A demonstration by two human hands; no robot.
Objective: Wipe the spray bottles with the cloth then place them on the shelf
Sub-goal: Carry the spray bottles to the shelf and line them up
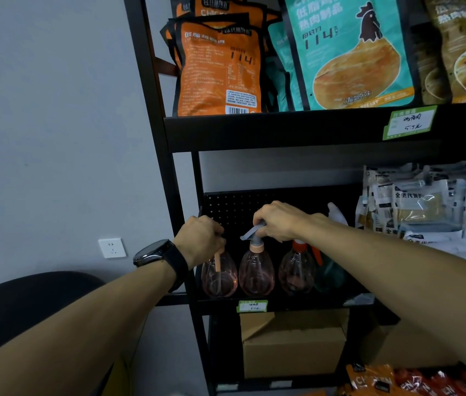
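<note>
The placing step is judged to be in hand: two pink spray bottles (256,274) are stood on the shelf (283,305), the head of each gripped by the left hand (199,241) and right hand (279,221). Next, release is called for. No cloth is seen.

A: so how's the shelf (283,305) set up?
B: four spray bottles (256,274) in a row on it. left hand (199,241) on top of the leftmost, right hand (279,221) on the next. snack packs (426,207) to their right, cardboard box (293,347) underneath.
</note>
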